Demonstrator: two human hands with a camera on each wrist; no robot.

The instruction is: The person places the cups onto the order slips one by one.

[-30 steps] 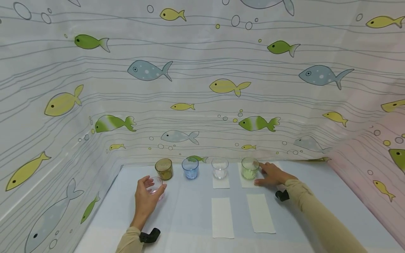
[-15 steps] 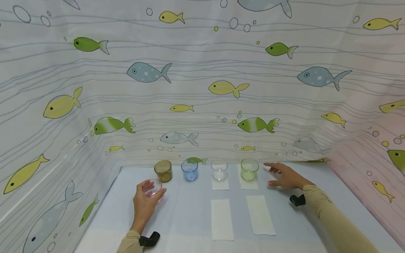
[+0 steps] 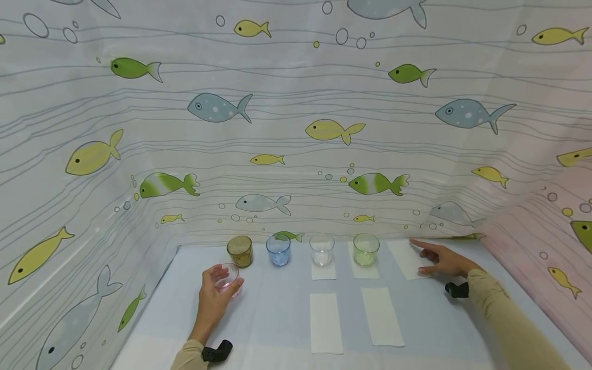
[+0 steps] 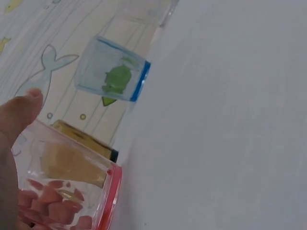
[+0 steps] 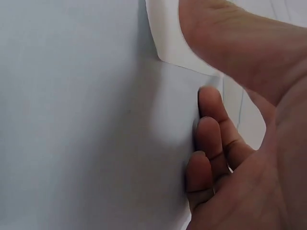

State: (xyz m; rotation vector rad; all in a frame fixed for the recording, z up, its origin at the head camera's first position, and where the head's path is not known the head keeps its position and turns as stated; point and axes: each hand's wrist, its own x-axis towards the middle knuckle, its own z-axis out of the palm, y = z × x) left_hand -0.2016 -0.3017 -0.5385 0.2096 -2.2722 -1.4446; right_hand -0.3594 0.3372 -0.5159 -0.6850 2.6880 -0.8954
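Note:
My left hand [image 3: 211,300] holds a pink-tinted glass [image 3: 226,281] round its side, thumb on one side and fingers on the other. In the left wrist view the glass base is close to the table; I cannot tell whether it touches. My right hand [image 3: 448,261] is at the far right, index finger stretched out and the other fingers loosely bent. Beside it lies a white paper strip [image 3: 403,257], with the thumb over its near part in the right wrist view. A green glass [image 3: 366,252] stands left of this strip, on another paper strip.
A clear glass [image 3: 321,253] stands on its own paper strip. Further left stand a blue glass [image 3: 278,252] and an amber glass [image 3: 239,253]. Two bare paper strips, one left [image 3: 326,324] and one right [image 3: 382,316], lie nearer. A fish-printed curtain [image 3: 296,185] borders the table.
My right hand has moved right, away from the green glass. The white strip beside it, mostly hidden before, now shows flat on the table. My left hand still holds the pink glass in place.

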